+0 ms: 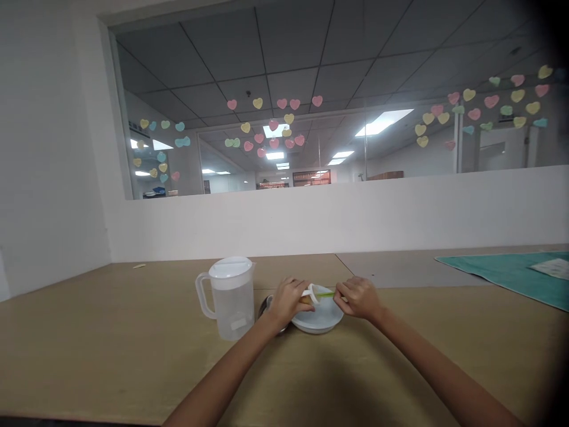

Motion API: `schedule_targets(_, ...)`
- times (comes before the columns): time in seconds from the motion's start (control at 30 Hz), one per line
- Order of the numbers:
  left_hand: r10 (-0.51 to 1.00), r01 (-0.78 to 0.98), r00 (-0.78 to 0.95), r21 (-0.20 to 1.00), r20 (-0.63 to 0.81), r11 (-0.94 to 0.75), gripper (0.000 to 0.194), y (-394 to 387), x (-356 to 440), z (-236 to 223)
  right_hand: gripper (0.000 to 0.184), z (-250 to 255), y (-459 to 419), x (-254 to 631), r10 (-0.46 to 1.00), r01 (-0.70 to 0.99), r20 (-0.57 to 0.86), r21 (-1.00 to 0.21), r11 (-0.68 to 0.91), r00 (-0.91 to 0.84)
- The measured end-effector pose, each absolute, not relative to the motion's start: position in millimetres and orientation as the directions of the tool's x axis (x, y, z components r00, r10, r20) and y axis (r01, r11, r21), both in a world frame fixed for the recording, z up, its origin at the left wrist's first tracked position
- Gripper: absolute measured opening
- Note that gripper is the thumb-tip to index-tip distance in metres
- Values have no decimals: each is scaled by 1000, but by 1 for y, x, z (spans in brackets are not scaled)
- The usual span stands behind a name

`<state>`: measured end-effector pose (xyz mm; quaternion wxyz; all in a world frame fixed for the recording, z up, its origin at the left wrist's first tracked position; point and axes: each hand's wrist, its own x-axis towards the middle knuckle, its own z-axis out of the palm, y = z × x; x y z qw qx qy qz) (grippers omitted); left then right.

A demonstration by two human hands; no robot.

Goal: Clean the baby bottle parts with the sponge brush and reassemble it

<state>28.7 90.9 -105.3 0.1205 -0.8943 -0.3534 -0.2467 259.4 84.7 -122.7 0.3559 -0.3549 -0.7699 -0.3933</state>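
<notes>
My left hand [288, 301] is closed around a small white-rimmed container [314, 295], tipped sideways with its mouth toward the right. Something orange-brown shows by its side, under my fingers. Pinched in my right hand [357, 298] is a thin bright green stick [327, 294], whose far end reaches the container's mouth; whether it ends in a spoon or brush is hidden. Both hands are above a white bowl [317, 326]. Behind my left hand, a dark shiny round object [264, 305] is mostly covered.
A clear lidded plastic pitcher [233, 305] stands left of the bowl, its handle to the left. On the right lies a teal cloth [493, 268] with a pale patterned piece [553, 268] on it. A small flat scrap [139, 266] rests at the back left.
</notes>
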Motion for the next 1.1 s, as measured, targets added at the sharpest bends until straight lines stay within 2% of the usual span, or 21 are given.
schedule_targets(0.17,665,792,582,-141,468,-594,51,110,2,-101,26,-119,92,304,338,904,871,229,361,-356)
schedule_targets(0.27,698,805,586,-198,413,-559,49,116,-8,-101,27,-131,100,338,486,992,873,-19,125,-44)
schedule_targets(0.33,657,760,641,-208,397,-615,47,116,-9,-102,28,-146,106,355,631,980,760,-200,-7,160)
schedule_targets(0.4,623,748,627,-135,468,-650,48,113,-6,-103,28,-167,112,362,735,934,609,-343,-96,299)
schedule_targets(0.47,628,762,492,50,603,-645,52,106,-2,-108,27,-190,116,360,820,891,463,-439,-118,336)
schedule_targets(0.53,658,708,290,307,695,-636,59,96,4,-115,26,-211,118,348,882,868,373,-490,-77,289)
schedule_targets(0.6,712,586,118,530,692,-613,66,84,11,-127,26,-227,117,331,911,861,340,-507,-31,232)
schedule_targets(0.67,753,495,24,646,658,-581,69,72,19,-142,24,-237,116,313,939,851,303,-525,20,165)
schedule_targets(0.8,768,384,137,681,625,-623,70,53,30,-173,24,-238,113,293,992,818,124,-574,51,25)
schedule_targets(0.97,806,461,213,670,553,-582,70,47,32,-199,34,-226,109,287,971,803,-186,-595,10,-150)
schedule_targets(1.1,810,500,276,643,517,-581,71,47,30,-210,34,-213,101,284,963,840,-206,-541,35,-173)
